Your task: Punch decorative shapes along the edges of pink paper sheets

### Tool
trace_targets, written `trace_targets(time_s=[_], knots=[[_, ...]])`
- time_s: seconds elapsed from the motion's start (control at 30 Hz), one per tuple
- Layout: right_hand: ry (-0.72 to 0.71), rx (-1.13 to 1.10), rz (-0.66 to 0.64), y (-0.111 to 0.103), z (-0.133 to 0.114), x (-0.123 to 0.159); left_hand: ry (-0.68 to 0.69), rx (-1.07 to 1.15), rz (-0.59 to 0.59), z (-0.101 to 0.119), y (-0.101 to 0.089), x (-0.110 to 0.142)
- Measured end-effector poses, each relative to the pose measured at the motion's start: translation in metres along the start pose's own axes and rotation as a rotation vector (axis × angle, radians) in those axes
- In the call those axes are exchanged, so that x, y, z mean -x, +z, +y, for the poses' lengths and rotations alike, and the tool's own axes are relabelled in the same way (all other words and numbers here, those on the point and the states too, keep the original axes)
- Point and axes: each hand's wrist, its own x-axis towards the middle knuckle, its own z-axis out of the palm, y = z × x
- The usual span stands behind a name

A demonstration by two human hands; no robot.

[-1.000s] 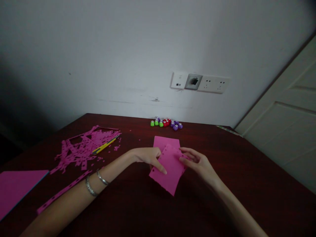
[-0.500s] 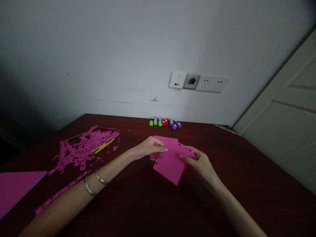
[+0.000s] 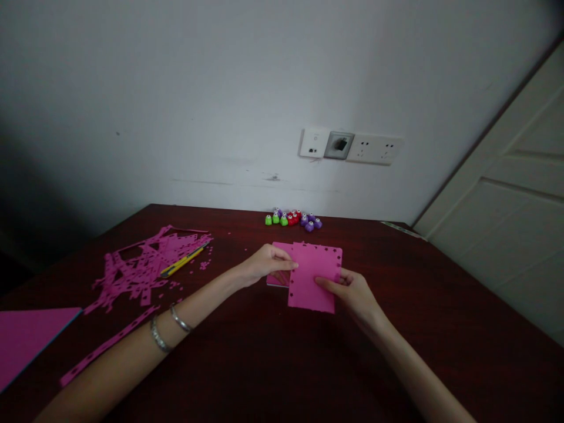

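Note:
A pink paper card with small shapes punched along its edges is held up between both hands. My left hand pinches its left edge between thumb and fingers. At the lower right side, my right hand grips it with the thumb on the front and the fingers behind. Behind the card, more pink paper lies on the table, partly hidden by the card and my left hand. I cannot tell whether the held card is a single sheet.
Pink paper scraps are heaped at the left, with a yellow utility knife on their right side. A punched strip and a large pink sheet lie nearer. Several small green, red and purple craft punches stand by the wall.
The card has turned from a tilted position to nearly upright, its lower edge now almost level. My right hand has shifted slightly with it, and both hands keep hold.

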Motion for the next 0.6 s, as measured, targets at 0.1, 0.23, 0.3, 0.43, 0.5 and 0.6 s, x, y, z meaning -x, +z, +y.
trace_targets(time_s=[0.1,0.23,0.3,0.43,0.5,0.6], knots=[[0.016,-0.021,-0.007,0.002,0.0,0.001,0.004,0.012,-0.027,-0.001,0.001,0.0],[0.027,-0.025,-0.021,0.005,-0.004,0.004,0.051,-0.012,-0.07,-0.002,0.001,-0.001],[0.032,0.007,-0.026,0.005,-0.007,0.006,0.073,-0.023,-0.092,-0.002,0.001,0.0],[0.042,0.044,-0.036,0.003,-0.011,0.007,0.076,-0.015,-0.124,0.0,0.0,0.0],[0.044,0.043,-0.038,0.003,-0.011,0.007,0.08,-0.019,-0.128,0.001,0.0,0.0],[0.049,0.047,-0.041,0.004,-0.011,0.008,0.09,-0.035,-0.135,0.001,0.0,-0.001]])
